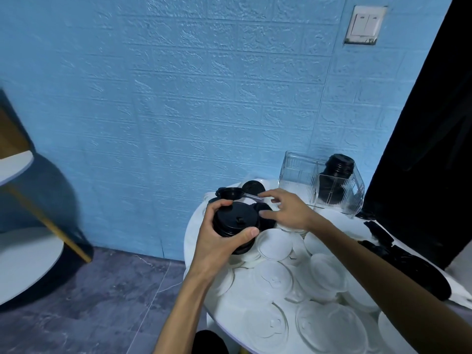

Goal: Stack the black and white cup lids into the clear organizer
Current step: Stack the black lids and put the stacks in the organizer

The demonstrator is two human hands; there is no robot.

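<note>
Right of centre in the lower half of the frame, the left hand (224,241) grips a stack of black lids (236,222), fingers curled over its far edge and thumb pressed across the near rim, holding it just above the round white desk (190,241). The right hand (286,209) reaches in from the lower right with its fingers spread and loosely bent; they lie over more black lids (264,209) just right of the stack, and whether the fingertips touch any of them cannot be told. Behind the hands, a single black lid (252,187) and a black lid with its flap open (228,194) lie near the desk's far edge. White lids (274,244) cover most of the desk in overlapping heaps from the hands down to the bottom right corner. The clear organizer (296,180) stands at the back of the desk against the blue wall (178,98), right of the hands and apart from them; its right compartment holds a tall column of black lids (337,175), leaning slightly. A black bag (408,267) lies along the desk's right edge. A light switch (364,24) sits on the wall at upper right.
</note>
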